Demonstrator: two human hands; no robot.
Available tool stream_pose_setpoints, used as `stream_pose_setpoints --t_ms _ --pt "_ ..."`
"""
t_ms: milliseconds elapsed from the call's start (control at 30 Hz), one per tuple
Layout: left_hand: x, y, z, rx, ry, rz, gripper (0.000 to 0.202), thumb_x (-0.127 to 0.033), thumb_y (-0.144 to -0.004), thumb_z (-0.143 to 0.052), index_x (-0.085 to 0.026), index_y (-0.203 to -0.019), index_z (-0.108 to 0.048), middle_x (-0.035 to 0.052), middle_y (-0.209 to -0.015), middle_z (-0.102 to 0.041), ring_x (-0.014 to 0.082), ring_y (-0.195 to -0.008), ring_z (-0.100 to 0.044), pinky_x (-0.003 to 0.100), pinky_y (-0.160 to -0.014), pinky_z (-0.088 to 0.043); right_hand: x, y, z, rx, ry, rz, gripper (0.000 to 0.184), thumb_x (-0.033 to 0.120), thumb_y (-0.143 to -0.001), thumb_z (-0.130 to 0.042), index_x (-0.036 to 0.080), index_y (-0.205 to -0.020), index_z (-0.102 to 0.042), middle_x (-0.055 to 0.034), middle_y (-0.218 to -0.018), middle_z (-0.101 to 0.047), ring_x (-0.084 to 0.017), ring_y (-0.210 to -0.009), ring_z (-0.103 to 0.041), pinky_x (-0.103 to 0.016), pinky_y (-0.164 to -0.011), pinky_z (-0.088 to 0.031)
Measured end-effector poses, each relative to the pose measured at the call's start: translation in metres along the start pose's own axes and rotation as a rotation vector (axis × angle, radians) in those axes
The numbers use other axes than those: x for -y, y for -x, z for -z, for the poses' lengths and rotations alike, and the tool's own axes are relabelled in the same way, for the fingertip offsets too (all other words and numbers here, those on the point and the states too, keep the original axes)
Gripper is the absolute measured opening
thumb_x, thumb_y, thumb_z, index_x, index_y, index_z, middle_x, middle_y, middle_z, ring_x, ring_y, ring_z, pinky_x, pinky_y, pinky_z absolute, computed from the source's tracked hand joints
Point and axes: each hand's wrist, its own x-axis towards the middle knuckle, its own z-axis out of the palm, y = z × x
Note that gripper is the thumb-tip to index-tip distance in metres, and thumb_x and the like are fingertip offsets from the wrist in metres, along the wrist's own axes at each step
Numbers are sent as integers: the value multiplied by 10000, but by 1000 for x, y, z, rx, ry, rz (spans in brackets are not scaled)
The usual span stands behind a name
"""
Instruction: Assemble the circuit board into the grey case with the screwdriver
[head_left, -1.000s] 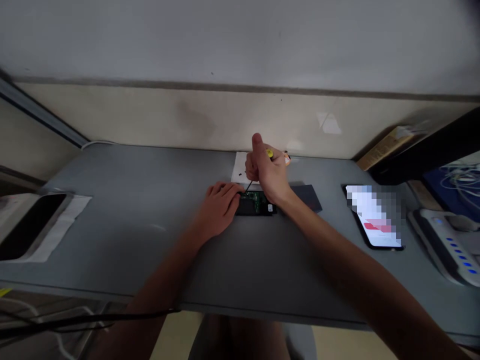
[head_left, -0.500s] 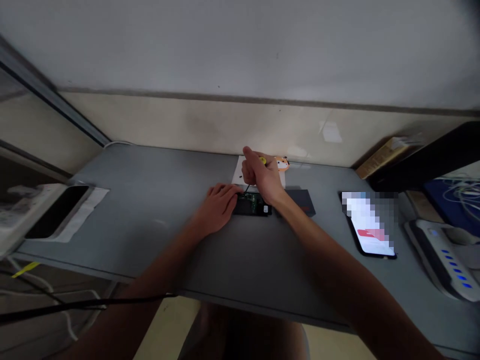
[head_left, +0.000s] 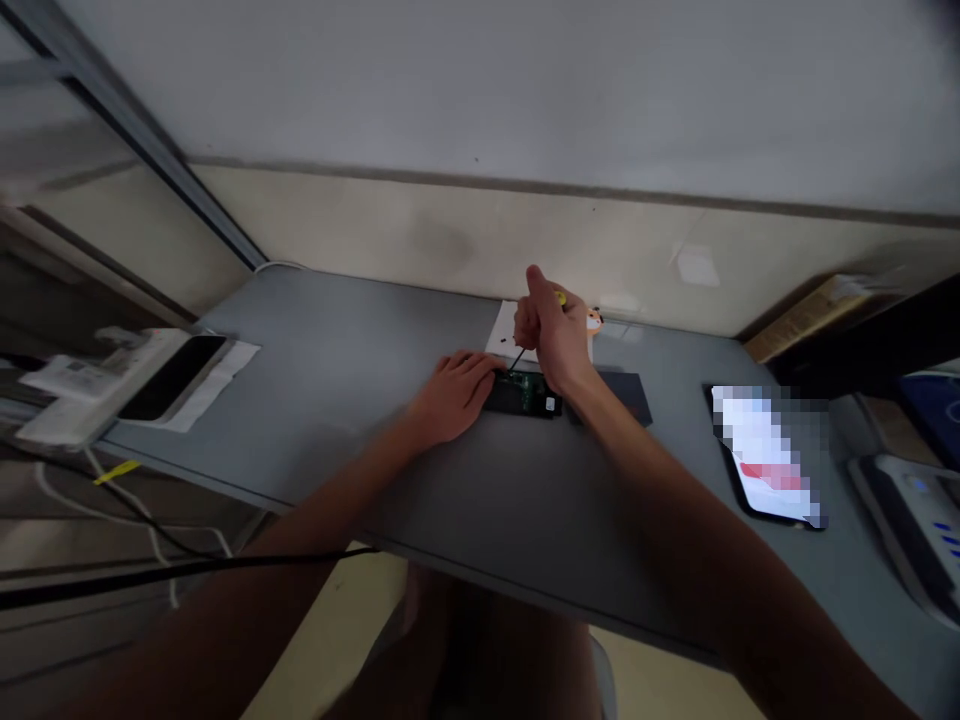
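Observation:
My right hand (head_left: 556, 335) is closed around a screwdriver (head_left: 517, 360). A bit of its yellow handle shows by the thumb, and the thin dark shaft slants down to the left. The tip meets an opened black phone (head_left: 536, 402), whose green circuit board is bare; the exact contact point is too small to make out. My left hand (head_left: 459, 397) lies flat with outstretched fingers over the phone's left end, fingertips near the screwdriver tip. Behind the phone is a white sheet (head_left: 504, 322) with small dark bits on it. A dark flat panel (head_left: 628, 396) sits right of the phone, partly behind my right wrist.
A lit phone (head_left: 765, 455) lies to the right, beside a power strip (head_left: 907, 530). At the left end of the grey desk (head_left: 337, 330), another dark phone (head_left: 176, 380) rests on white paper. A black cable (head_left: 225, 563) crosses the lower left.
The view has swung left, so everything appears farther right. My right hand still grips the screwdriver, whose shaft now shows more clearly. My left hand stays on the opened phone.

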Motion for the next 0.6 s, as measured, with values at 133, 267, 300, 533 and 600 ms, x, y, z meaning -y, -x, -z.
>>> stream_pose_setpoints --t_ms 133,267,300,533,600 --pt "-3 1 3 16 38 52 450 -266 -1093 -251 -228 -1432 -545 68 -1373 -671 245 -1298 -553 449 -1103 -424 1 -1 -1 -37 -9 -7 726 824 -708 -709 252 -541 -295 95 -471 -276 -52 -403 -235 -242 -374 -208" --pt "-7 3 3 14 44 68 475 -263 -1085 -252 -220 -1480 -511 82 -1384 -666 249 -1315 -551 470 -1114 -419 0 1 -5 -47 20 -11 677 769 -764 -698 253 -564 -308 94 -484 -283 -60 -419 -261 -242 -390 -235" --pt "-7 3 3 7 38 67 474 -264 -1083 -254 -224 -1476 -516 83 -1387 -665 251 -1316 -552 471 -1114 -419 0 2 -7 -49 37 -3 652 739 -795 -688 251 -573 -318 91 -490 -290 -62 -427 -272 -240 -399 -244" --pt "-7 3 1 2 -8 66 452 -244 -1078 -255 -197 -1410 -557 107 -1357 -674 261 -1299 -560 452 -1094 -430 0 8 -14 -9 173 64 564 625 -903 -620 234 -584 -368 74 -515 -321 -64 -473 -316 -225 -453 -288" --pt "-8 3 0 -5 -25 65 449 -236 -1077 -254 -194 -1403 -560 109 -1352 -674 261 -1298 -559 449 -1091 -430 0 9 -14 -1 179 78 570 618 -904 -628 231 -578 -365 70 -517 -327 -64 -476 -320 -224 -455 -289"
